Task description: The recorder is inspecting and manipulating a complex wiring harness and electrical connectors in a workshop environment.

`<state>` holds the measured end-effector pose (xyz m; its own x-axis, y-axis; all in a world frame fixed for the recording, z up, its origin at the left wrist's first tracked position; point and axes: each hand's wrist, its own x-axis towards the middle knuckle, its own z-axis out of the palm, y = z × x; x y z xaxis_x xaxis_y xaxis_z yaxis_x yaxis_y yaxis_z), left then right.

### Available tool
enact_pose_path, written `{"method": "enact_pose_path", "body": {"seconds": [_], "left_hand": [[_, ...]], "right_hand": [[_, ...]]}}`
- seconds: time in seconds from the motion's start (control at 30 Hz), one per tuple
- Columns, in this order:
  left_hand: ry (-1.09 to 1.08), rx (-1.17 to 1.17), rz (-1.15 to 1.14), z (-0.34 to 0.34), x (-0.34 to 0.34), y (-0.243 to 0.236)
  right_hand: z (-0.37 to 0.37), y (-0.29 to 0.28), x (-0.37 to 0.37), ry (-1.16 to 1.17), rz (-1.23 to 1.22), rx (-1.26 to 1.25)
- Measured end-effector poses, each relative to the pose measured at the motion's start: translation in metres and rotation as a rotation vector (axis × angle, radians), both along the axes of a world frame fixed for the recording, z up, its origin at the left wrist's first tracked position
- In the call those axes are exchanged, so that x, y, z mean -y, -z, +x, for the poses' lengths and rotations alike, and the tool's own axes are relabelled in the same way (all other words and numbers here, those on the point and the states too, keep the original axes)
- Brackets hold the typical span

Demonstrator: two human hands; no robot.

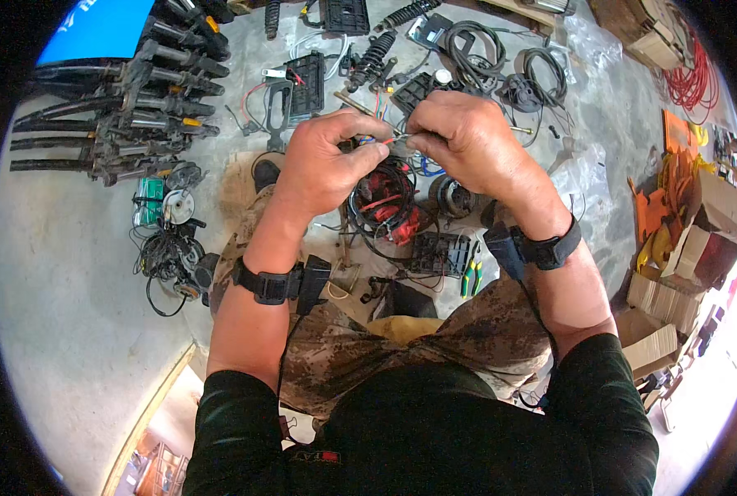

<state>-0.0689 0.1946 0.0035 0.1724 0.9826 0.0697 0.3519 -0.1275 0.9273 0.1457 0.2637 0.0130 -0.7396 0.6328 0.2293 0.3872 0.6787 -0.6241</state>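
In the middle of the view, my left hand [329,157] pinches a thin red wire [391,140] between thumb and forefinger. Close beside it, my right hand [461,139] has its fingertips closed on the wire's other side, where the strand looks pale. The fingers partly cover the spot where they meet. Several coloured wires [380,106] rise just beyond my fingertips. Below my hands lies a coil of black cable [374,183] with red pieces [400,225] under it. A round dark metal part [453,197] rests to the right of the coil.
Pliers with green and yellow handles [471,278] lie by a black plastic plate [441,253]. Shock absorbers [374,58] and cable coils [477,54] spread across the far floor. Black fork tubes [149,103] are stacked at left; cardboard boxes [699,240] stand at right.
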Motion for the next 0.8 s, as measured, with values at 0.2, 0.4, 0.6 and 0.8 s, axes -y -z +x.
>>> {"method": "enact_pose_path", "body": {"seconds": [0.2,0.4,0.6,0.8], "left_hand": [[0.018,-0.056,-0.065,0.0,-0.002,-0.001],[0.012,-0.03,-0.284,0.006,0.002,-0.001],[-0.063,-0.007,-0.119,0.003,0.003,-0.002],[-0.051,-0.021,-0.004,0.007,0.003,0.002]], "right_hand": [[0.0,0.0,0.0,0.039,0.142,0.029],[-0.001,0.002,0.004,-0.014,-0.021,-0.084],[0.005,-0.005,0.0,0.103,-0.718,-0.167],[-0.004,-0.013,0.001,0.132,-1.019,-0.087]]}}
